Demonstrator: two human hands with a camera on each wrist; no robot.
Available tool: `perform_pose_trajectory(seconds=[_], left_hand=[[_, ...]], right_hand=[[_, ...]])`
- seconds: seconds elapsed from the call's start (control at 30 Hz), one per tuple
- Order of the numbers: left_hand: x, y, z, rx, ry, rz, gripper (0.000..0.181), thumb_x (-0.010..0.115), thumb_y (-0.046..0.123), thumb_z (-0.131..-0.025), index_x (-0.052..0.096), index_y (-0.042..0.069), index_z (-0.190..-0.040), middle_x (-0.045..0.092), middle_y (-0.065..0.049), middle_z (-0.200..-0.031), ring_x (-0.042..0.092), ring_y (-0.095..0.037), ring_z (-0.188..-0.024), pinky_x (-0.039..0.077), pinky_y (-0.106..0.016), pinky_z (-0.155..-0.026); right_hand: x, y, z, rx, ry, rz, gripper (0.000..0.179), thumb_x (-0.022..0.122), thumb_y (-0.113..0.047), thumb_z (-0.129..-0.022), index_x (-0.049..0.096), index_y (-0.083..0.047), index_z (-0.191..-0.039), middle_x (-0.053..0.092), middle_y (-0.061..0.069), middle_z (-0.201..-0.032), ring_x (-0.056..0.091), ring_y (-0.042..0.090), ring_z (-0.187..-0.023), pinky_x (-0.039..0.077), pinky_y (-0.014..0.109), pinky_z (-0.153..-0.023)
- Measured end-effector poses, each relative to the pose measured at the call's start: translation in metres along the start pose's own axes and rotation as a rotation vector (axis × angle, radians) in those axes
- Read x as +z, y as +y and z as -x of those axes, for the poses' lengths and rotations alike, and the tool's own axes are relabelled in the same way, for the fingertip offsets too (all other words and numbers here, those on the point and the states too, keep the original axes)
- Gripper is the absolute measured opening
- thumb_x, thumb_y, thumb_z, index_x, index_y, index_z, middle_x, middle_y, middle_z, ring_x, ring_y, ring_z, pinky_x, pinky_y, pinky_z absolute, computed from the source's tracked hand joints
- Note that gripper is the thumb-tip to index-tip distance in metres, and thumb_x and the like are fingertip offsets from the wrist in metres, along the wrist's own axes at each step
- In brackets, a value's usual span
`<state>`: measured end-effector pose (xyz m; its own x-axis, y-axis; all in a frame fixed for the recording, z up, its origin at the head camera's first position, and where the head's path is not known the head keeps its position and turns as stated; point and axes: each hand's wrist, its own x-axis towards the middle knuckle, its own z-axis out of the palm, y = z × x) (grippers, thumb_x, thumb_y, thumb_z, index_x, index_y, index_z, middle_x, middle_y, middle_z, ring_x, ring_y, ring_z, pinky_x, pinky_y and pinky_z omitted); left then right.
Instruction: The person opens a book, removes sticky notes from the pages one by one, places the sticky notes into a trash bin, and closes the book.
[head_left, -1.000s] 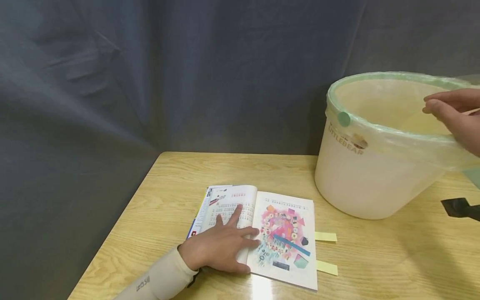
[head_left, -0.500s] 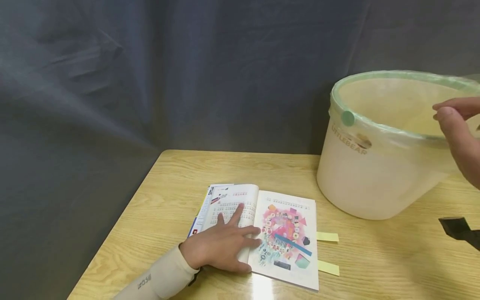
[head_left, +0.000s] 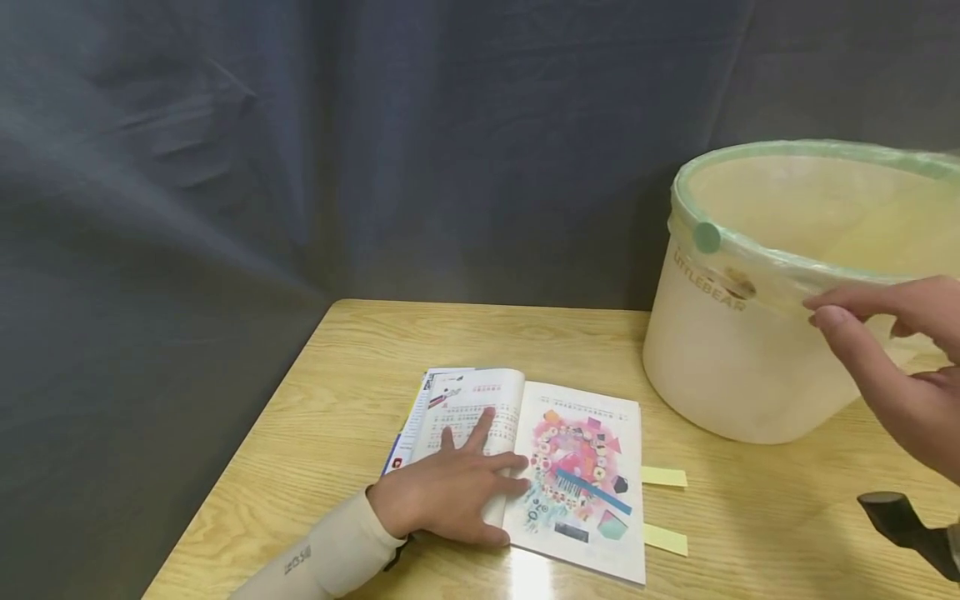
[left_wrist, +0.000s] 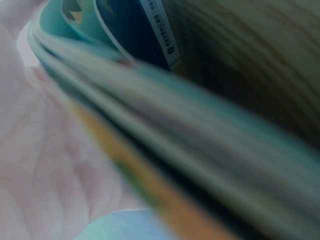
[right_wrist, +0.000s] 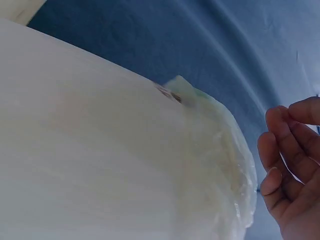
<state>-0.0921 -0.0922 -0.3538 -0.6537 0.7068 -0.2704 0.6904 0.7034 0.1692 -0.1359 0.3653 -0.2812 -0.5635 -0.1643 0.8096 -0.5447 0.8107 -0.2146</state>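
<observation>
An open book (head_left: pixel 581 467) lies on the table, its right page printed with a colourful collage picture. My left hand (head_left: pixel 457 492) rests on it near the fold, fingers spread across the left page and reaching onto the right one. Blurred page edges (left_wrist: pixel 165 130) fill much of the left wrist view, with the palm (left_wrist: pixel 55 165) beside them. In front of the bin (head_left: pixel 750 358), which has a pale green-rimmed liner, my right hand (head_left: pixel 907 358) hovers with loosely bent fingers; I see nothing in it. In the right wrist view, thumb and index fingertips (right_wrist: pixel 282 117) come close together.
Two yellow sticky tabs (head_left: pixel 664 476) stick out from the book's right edge. The wooden table (head_left: pixel 337 383) ends at the left, and a dark curtain (head_left: pixel 480 150) hangs behind it. A black strap piece (head_left: pixel 903 523) juts in at the lower right.
My right hand has come down from above the bin's opening to in front of its side. My left hand stays on the book. The whole view has shifted slightly.
</observation>
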Motion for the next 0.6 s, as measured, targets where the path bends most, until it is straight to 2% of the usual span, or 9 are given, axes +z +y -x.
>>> perform_pose_trajectory(seconds=[0.1, 0.17, 0.23, 0.27, 0.33, 0.37, 0.47, 0.6], left_hand=[[0.000, 0.001, -0.002, -0.001, -0.008, -0.004, 0.061, 0.069, 0.056, -0.085, 0.055, 0.036, -0.141, 0.040, 0.015, -0.156, 0.001, -0.050, -0.152, 0.031, -0.082, -0.097], [0.000, 0.001, -0.001, -0.009, -0.016, -0.004, 0.062, 0.070, 0.056, -0.084, 0.055, 0.037, -0.141, 0.040, 0.016, -0.156, 0.001, -0.050, -0.152, 0.031, -0.082, -0.097], [0.000, 0.001, 0.000, -0.008, -0.017, 0.000, 0.062, 0.071, 0.056, -0.084, 0.055, 0.037, -0.141, 0.040, 0.016, -0.156, 0.001, -0.050, -0.152, 0.031, -0.081, -0.098], [0.001, 0.002, 0.000, -0.005, -0.016, 0.002, 0.063, 0.071, 0.056, -0.083, 0.056, 0.037, -0.141, 0.040, 0.016, -0.156, 0.001, -0.050, -0.152, 0.031, -0.081, -0.098], [0.001, 0.003, 0.000, 0.002, -0.012, -0.002, 0.064, 0.072, 0.057, -0.082, 0.056, 0.037, -0.140, 0.041, 0.016, -0.155, 0.002, -0.050, -0.152, 0.032, -0.081, -0.097], [0.001, 0.003, -0.001, 0.007, -0.011, -0.011, 0.064, 0.072, 0.057, -0.082, 0.056, 0.037, -0.141, 0.041, 0.016, -0.155, 0.003, -0.050, -0.152, 0.033, -0.081, -0.097], [0.001, 0.003, -0.001, 0.009, -0.009, -0.044, 0.066, 0.075, 0.056, -0.081, 0.055, 0.037, -0.141, 0.040, 0.016, -0.155, 0.004, -0.051, -0.152, 0.035, -0.080, -0.097], [-0.001, 0.003, -0.001, 0.003, -0.013, -0.069, 0.067, 0.078, 0.053, -0.080, 0.054, 0.038, -0.141, 0.040, 0.016, -0.156, 0.004, -0.051, -0.152, 0.036, -0.079, -0.097]], right_hand=[[0.000, -0.052, -0.004, -0.044, -0.004, -0.093, 0.016, 0.072, -0.014, -0.089, 0.079, -0.012, -0.104, 0.077, 0.006, -0.096, 0.055, -0.013, -0.096, 0.032, 0.009, -0.086], [0.004, -0.089, -0.006, -0.070, -0.006, -0.162, 0.017, 0.068, -0.019, -0.093, 0.079, -0.006, -0.098, 0.076, 0.003, -0.093, 0.053, -0.018, -0.091, 0.034, 0.007, -0.083], [0.010, -0.109, -0.003, -0.097, -0.001, -0.208, 0.020, 0.068, -0.025, -0.094, 0.078, -0.007, -0.091, 0.075, -0.006, -0.090, 0.053, -0.019, -0.086, 0.036, 0.005, -0.081], [0.013, -0.115, -0.001, -0.104, 0.003, -0.229, 0.018, 0.070, -0.024, -0.093, 0.077, -0.008, -0.089, 0.074, -0.010, -0.088, 0.054, -0.019, -0.083, 0.037, 0.004, -0.080], [0.016, -0.121, 0.003, -0.070, -0.052, -0.234, 0.005, 0.073, -0.016, -0.089, 0.077, -0.013, -0.088, 0.071, -0.019, -0.089, 0.052, -0.017, -0.079, 0.037, 0.003, -0.076], [0.018, -0.121, 0.006, -0.056, -0.084, -0.221, 0.006, 0.075, -0.012, -0.086, 0.077, -0.017, -0.089, 0.071, -0.020, -0.089, 0.051, -0.016, -0.078, 0.038, 0.004, -0.074], [0.027, -0.118, 0.012, -0.025, -0.184, -0.165, 0.028, 0.079, -0.004, -0.078, 0.076, -0.028, -0.093, 0.069, -0.025, -0.091, 0.050, -0.015, -0.077, 0.040, 0.006, -0.069], [0.045, -0.115, 0.023, -0.014, -0.306, -0.146, 0.031, 0.079, -0.009, -0.081, 0.072, -0.036, -0.095, 0.069, -0.020, -0.089, 0.051, -0.012, -0.077, 0.040, 0.009, -0.063]])
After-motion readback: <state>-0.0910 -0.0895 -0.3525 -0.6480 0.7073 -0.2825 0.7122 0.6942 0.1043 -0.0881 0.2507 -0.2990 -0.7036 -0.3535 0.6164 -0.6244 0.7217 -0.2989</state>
